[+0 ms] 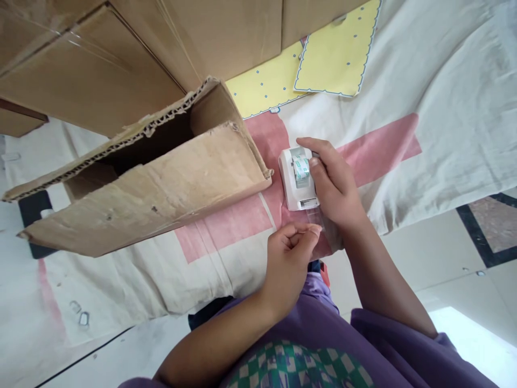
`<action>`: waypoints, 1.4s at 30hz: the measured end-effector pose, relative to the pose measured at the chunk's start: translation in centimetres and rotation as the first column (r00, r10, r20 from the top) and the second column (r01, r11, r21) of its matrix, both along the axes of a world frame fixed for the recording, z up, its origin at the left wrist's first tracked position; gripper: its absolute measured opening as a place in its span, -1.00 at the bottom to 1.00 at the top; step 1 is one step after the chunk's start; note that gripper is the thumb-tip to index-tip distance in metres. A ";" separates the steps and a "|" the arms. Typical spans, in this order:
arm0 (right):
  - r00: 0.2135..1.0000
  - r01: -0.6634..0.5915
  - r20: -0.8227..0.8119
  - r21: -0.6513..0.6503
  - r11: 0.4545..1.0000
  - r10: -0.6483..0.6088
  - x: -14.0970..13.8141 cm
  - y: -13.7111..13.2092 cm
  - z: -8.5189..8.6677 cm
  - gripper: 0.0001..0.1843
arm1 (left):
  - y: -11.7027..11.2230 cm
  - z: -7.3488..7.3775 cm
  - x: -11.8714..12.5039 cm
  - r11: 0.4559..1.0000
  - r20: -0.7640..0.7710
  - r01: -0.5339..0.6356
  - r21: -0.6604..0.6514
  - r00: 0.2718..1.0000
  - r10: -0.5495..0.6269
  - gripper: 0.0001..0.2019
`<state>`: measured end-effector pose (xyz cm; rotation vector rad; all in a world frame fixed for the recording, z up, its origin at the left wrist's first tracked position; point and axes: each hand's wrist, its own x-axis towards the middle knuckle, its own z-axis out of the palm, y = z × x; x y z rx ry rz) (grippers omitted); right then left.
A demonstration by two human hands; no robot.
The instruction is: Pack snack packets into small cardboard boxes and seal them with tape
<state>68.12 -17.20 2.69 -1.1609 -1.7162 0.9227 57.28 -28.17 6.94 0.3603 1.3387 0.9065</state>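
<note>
A white tape dispenser (pixel 286 178) with a green-and-white printed roll core (pixel 301 167) rests on the cloth, close to my body. Around its right side my right hand (pixel 333 186) is closed, thumb and index finger near the roll. Just below it, my left hand (pixel 293 245) pinches the end of a clear strip of tape (pixel 314 215) drawn out from the dispenser's cutter edge. Left of both hands stands an open, narrow cardboard box (pixel 194 188) with ragged, torn upper edges and a dark inside.
Larger cardboard boxes (pixel 234 32) stand along the far side. Yellow cards (pixel 335 51) with blue scalloped borders lie beside them. A pink-and-white cloth (pixel 456 108) covers the surface. A dark flat object (pixel 35 207) lies partly behind the open box. Tiled floor (pixel 436 248) shows at right.
</note>
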 end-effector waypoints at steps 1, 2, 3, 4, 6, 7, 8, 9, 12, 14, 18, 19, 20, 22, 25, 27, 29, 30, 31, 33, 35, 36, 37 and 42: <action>1.000 0.000 0.000 0.002 1.000 0.000 0.0 0.0 0.0 -0.57 | -0.1 0.0 0.0 1.000 -0.006 0.001 0.006 1.000 -0.001 -0.79; 1.000 0.000 -0.001 0.005 1.000 0.000 0.0 0.0 -0.1 -0.57 | -0.1 0.0 0.0 1.000 -0.012 0.001 0.014 1.000 0.000 -0.78; 1.000 -0.001 -0.002 0.008 1.000 0.001 0.0 0.0 -0.1 -0.58 | -0.2 0.2 0.0 1.000 -0.017 0.000 0.022 1.000 0.000 -0.78; 1.000 -0.001 -0.001 0.008 1.000 0.001 0.0 0.1 -0.1 -0.58 | -0.2 0.4 0.0 1.000 -0.019 -0.002 0.028 1.000 0.003 -0.78; 1.000 -0.001 -0.004 0.008 1.000 0.001 0.1 0.1 -0.1 -0.59 | -0.3 0.9 -0.1 0.999 -0.009 -0.010 0.036 1.000 0.010 -0.78; 1.000 0.000 -0.007 0.008 1.000 0.000 0.0 0.1 -0.1 -0.60 | -0.3 1.2 -0.1 0.999 -0.001 -0.013 0.038 1.000 0.013 -0.78; 1.000 0.001 -0.011 0.006 1.000 -0.001 0.0 0.1 -0.1 -0.60 | -0.2 1.4 -0.2 0.999 0.005 -0.016 0.040 1.000 0.015 -0.78; 1.000 0.003 -0.015 0.003 1.000 -0.003 0.0 0.0 0.0 -0.61 | -0.2 1.6 -0.2 0.999 0.008 -0.017 0.042 1.000 0.017 -0.78; 1.000 0.008 -0.021 -0.016 1.000 -0.008 0.0 0.0 0.1 -0.61 | -0.3 1.5 -0.2 0.999 0.007 -0.013 0.050 1.000 0.012 -0.77; 1.000 0.010 -0.021 -0.028 1.000 -0.011 0.0 0.0 0.2 -0.61 | -0.4 1.1 -0.2 0.998 0.000 -0.009 0.055 1.000 0.009 -0.75; 1.000 0.015 -0.015 -0.030 0.999 -0.015 0.0 0.0 0.4 -0.61 | -0.6 0.7 -0.1 0.999 -0.012 -0.018 0.048 1.000 0.018 -0.75; 1.000 0.015 -0.013 -0.029 0.999 -0.015 0.0 -0.1 0.4 -0.62 | -0.6 0.6 0.0 0.999 -0.010 -0.018 0.043 1.000 0.018 -0.75; 1.000 0.015 -0.011 -0.029 0.999 -0.016 0.0 -0.1 0.4 -0.62 | -0.6 0.5 0.1 0.999 -0.007 -0.014 0.038 1.000 0.015 -0.75; 1.000 0.017 -0.009 -0.028 0.999 -0.017 0.0 -0.1 0.4 -0.63 | -0.4 0.3 0.2 1.000 -0.008 -0.005 0.031 1.000 0.005 -0.76; 1.000 0.025 -0.010 -0.024 0.999 -0.025 0.0 -0.1 0.3 -0.63 | -0.3 -0.3 0.3 0.999 -0.027 -0.002 0.039 1.000 0.003 -0.76; 1.000 0.029 -0.008 -0.023 0.999 -0.029 0.0 -0.1 0.2 -0.63 | -0.4 -0.7 0.3 0.999 -0.033 -0.006 0.049 0.999 0.007 -0.75; 1.000 0.026 -0.006 -0.026 0.999 -0.026 0.0 -0.1 0.2 -0.63 | -0.5 -1.0 0.3 0.998 -0.032 -0.008 0.056 0.999 0.010 -0.75; 1.000 0.024 -0.007 -0.030 0.999 -0.024 0.0 -0.1 0.2 -0.63 | -0.6 -1.1 0.2 0.998 -0.030 -0.011 0.059 0.999 0.013 -0.75; 1.000 0.020 -0.010 -0.034 0.999 -0.021 0.0 -0.1 0.2 -0.63 | -0.6 -1.1 0.2 0.998 -0.028 -0.013 0.060 0.999 0.015 -0.75; 1.000 0.018 -0.016 -0.040 0.999 -0.018 0.0 -0.1 0.2 -0.63 | -0.6 -1.2 0.2 0.998 -0.022 -0.021 0.056 1.000 0.023 -0.74; 1.000 0.015 -0.019 -0.039 0.999 -0.016 0.1 0.0 0.3 -0.63 | -0.5 -1.2 0.2 0.999 -0.016 -0.032 0.043 0.999 0.033 -0.73; 1.000 0.012 -0.020 -0.037 0.999 -0.013 0.1 -0.1 0.3 -0.63 | -0.5 -1.2 0.2 0.999 -0.016 -0.038 0.037 0.999 0.038 -0.72; 1.000 0.009 -0.020 -0.032 0.999 -0.009 0.2 -0.1 0.3 -0.63 | -0.5 -1.2 0.2 0.999 -0.016 -0.042 0.033 0.999 0.043 -0.69; 0.999 0.008 0.047 0.005 1.000 -0.008 0.5 -0.5 0.2 -0.52 | -0.8 -2.0 0.2 0.998 -0.034 -0.059 0.028 0.998 0.060 -0.52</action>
